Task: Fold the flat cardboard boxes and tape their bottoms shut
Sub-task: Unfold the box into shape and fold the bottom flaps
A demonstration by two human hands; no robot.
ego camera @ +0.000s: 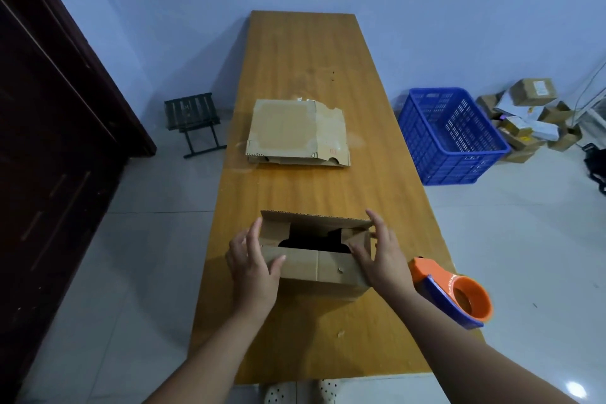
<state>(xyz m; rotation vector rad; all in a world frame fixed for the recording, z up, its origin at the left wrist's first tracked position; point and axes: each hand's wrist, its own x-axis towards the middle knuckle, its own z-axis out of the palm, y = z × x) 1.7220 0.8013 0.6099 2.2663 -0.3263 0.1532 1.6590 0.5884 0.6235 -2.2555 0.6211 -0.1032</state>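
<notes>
A brown cardboard box [323, 267] stands opened up on the wooden table [311, 59] near its front edge, its top flaps partly folded in with a dark gap between them. My left hand [252, 264] holds the box's left end, thumb on the near flap and fingers against the side. My right hand [382, 251] holds the right end, thumb pressing the near flap down and fingers on the far flap's corner. A stack of flat cardboard boxes [296, 133] lies further back on the table. An orange and blue tape dispenser [455, 292] lies at the table's right edge, beside my right wrist.
A blue plastic crate [449, 134] stands on the tiled floor right of the table, with a heap of small parcels [528, 115] behind it. A small dark folding stool [193, 118] is left of the table. A dark wooden door [55, 128] fills the left side.
</notes>
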